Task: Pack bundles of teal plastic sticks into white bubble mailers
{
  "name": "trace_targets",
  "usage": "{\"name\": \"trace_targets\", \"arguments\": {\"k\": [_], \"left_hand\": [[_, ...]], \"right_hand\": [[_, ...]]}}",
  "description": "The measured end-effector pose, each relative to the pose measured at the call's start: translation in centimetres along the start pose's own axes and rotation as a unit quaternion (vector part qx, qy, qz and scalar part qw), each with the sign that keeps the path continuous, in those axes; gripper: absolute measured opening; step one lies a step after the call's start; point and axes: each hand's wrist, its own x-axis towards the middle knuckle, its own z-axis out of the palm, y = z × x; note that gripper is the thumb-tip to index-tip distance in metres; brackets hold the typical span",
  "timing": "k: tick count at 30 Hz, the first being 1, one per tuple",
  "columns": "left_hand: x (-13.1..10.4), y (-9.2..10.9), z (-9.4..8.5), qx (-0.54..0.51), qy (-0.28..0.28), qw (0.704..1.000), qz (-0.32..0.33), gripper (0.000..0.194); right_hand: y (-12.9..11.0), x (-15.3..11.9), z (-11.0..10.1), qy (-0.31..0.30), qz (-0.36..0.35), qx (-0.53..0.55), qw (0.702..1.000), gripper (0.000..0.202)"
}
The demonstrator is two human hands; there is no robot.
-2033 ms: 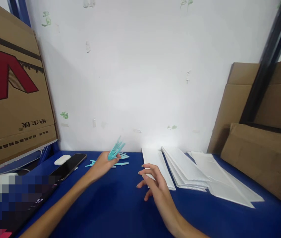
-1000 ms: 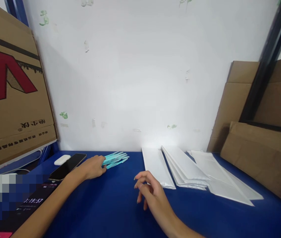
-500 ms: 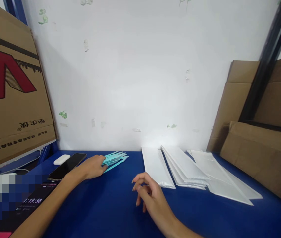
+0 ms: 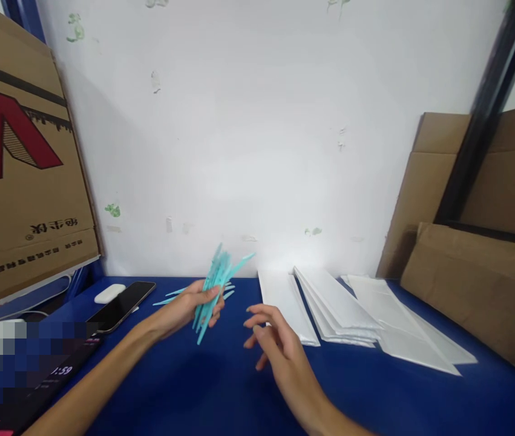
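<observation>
A bundle of slim turquoise plastic sticks (image 4: 219, 274), some with paler ends, is raised above the table in my left hand (image 4: 196, 303). My thumb lies across them and the fingers are closed behind; their exact kind is too small to make out. A few more turquoise sticks (image 4: 166, 301) lie on the blue table behind that hand. To the right, my right hand (image 4: 279, 342) hovers over the table with fingers curved and apart, holding nothing. It is nearest the leftmost white padded envelope (image 4: 284, 303).
Several stacked white envelopes (image 4: 336, 303) and flat white sleeves (image 4: 402, 327) lie at right on the blue table (image 4: 184, 387). A phone (image 4: 123, 306), a white case (image 4: 110, 293) and a device with a lit screen (image 4: 52, 375) lie left. Cardboard boxes (image 4: 475, 290) flank both sides; a white wall (image 4: 248, 151) stands behind.
My left hand has lifted a bundle of turquoise sticks off the table and turned it upward, moving right. A few sticks stay behind. My right hand has shifted slightly, its fingers spreading more.
</observation>
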Motion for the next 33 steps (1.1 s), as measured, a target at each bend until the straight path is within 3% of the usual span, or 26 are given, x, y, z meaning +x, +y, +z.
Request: {"name": "trace_targets", "arguments": {"k": [6, 10, 13, 15, 18, 22, 24, 28, 33], "left_hand": [[-0.4, -1.3, 5.3, -0.095, -0.113, 0.989, -0.021, 0.035], [-0.7, -1.7, 7.0, -0.144, -0.148, 0.978, -0.015, 0.035], [-0.8, -1.9, 7.7, -0.166, -0.112, 0.979, -0.026, 0.036], [-0.9, -1.9, 8.2, -0.126, -0.066, 0.99, -0.023, 0.037], [-1.0, -2.0, 9.0, -0.047, 0.006, 0.999, -0.002, 0.038], [-1.0, -2.5, 10.0, -0.038, 0.065, 0.997, 0.01, 0.042], [-1.0, -2.9, 10.3, -0.052, 0.066, 0.996, 0.028, 0.04], [-0.9, -3.6, 10.6, -0.06, 0.052, 0.995, 0.068, 0.039], [-0.8, -3.7, 10.7, -0.054, 0.062, 0.994, 0.077, 0.04]], "right_hand": [[-1.2, 0.6, -0.8, 0.084, -0.032, 0.023, 0.996, 0.06], [-1.8, 1.2, -1.0, 0.1, -0.099, -0.034, 0.989, 0.051], [-1.8, 1.1, -1.0, 0.084, -0.107, -0.082, 0.987, 0.037], [-1.8, 0.8, -0.9, 0.07, -0.098, -0.101, 0.988, 0.037], [-2.1, 0.0, -0.7, 0.063, -0.109, -0.108, 0.986, 0.05], [-3.3, -0.5, -1.0, 0.08, -0.172, -0.137, 0.972, 0.066], [-3.5, -0.3, -1.4, 0.062, -0.23, -0.2, 0.951, 0.061], [-2.5, 0.1, -2.1, -0.024, -0.369, -0.341, 0.864, 0.059], [-2.2, -0.3, -2.0, 0.009, -0.413, -0.33, 0.849, 0.074]]}}
